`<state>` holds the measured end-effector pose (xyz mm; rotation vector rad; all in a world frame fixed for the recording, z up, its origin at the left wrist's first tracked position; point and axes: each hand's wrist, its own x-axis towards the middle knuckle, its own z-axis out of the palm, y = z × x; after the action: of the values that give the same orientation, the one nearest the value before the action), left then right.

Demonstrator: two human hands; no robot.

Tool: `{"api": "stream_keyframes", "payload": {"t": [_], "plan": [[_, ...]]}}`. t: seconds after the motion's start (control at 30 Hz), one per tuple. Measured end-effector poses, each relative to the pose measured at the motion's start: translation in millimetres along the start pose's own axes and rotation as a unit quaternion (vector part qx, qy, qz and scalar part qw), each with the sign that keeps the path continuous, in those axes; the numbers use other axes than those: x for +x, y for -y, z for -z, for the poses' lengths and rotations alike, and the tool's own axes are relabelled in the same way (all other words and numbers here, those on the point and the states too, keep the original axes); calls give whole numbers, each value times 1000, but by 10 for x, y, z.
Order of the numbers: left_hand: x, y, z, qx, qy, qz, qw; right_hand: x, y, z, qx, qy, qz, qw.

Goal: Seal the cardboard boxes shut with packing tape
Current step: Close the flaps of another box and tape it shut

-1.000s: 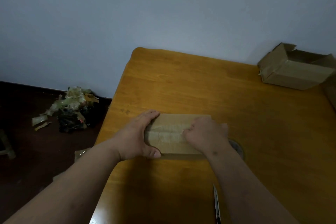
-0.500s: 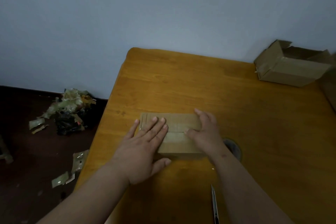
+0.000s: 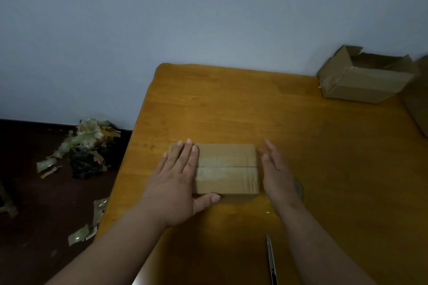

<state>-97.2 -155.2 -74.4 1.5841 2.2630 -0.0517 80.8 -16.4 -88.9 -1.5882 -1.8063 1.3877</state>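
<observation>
- A small closed cardboard box (image 3: 225, 169) lies flat on an orange-brown wooden table (image 3: 231, 104), near its left edge; the seam between the two top flaps runs left to right
- The person's left hand (image 3: 177, 184) lies palm-down on the box's left end, fingers spread and flat, thumb on the table against the box's near side; it grasps nothing
- The right hand (image 3: 276, 173) stands on edge just beside the box's right end, fingers straight and together, gripping nothing; whether it touches the box I cannot tell
- A roll of packing tape (image 3: 299, 188) peeks out from behind the right wrist
- A utility knife (image 3: 271, 260) lies on the near table edge
- An open cardboard box (image 3: 363, 76) sits at the far right by the wall; crumpled tape scraps (image 3: 89, 141) litter the dark floor at left
</observation>
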Motion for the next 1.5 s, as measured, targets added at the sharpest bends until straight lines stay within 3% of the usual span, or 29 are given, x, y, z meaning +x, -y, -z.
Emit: {"api": "stream_keyframes", "payload": {"t": [0.07, 0.13, 0.2, 0.27, 0.33, 0.43, 0.53, 0.63, 0.7, 0.83, 1.17, 1.23, 1.4, 1.5], "plan": [[-11, -1, -21, -106, -26, 3, 994, -47, -208, 134, -32, -116, -5, 993], [-13, -25, -28, -252, -100, 40, 962, -96, -399, 238, -118, -153, 2, 981], [8, -72, -24, -309, -205, 105, 923, -152, -550, 297, -213, -103, 5, 972], [28, -148, -14, -291, -293, 137, 901, -195, -675, 324, -347, -1, 7, 938], [16, -258, -12, -251, -368, 104, 889, -219, -784, 323, -446, 73, -1, 892], [-51, -487, -51, -201, -414, -5, 888, -244, -892, 314, -497, 71, 8, 865], [-108, -682, -127, -185, -388, -89, 899, -233, -950, 336, -455, 18, 4, 891], [-94, -755, -141, -236, -347, -76, 904, -203, -892, 448, -213, -18, -48, 976], [-70, -793, -76, -291, -316, -48, 902, -228, -723, 561, -56, -15, -41, 997], [-10, -909, 164, -391, -270, -23, 880, -388, -250, 776, 37, 6, 55, 998], [-92, -917, 697, -546, -194, -40, 814, -640, 388, 775, 38, 141, 267, 953], [-143, -893, 739, -585, -185, -28, 789, -648, 427, 743, 30, 155, 281, 947], [-260, -847, 841, -757, -77, 23, 648, -669, 492, 659, 35, 185, 288, 939], [-320, -800, 898, -791, -61, 24, 608, -685, 536, 607, 44, 202, 280, 938]]}}
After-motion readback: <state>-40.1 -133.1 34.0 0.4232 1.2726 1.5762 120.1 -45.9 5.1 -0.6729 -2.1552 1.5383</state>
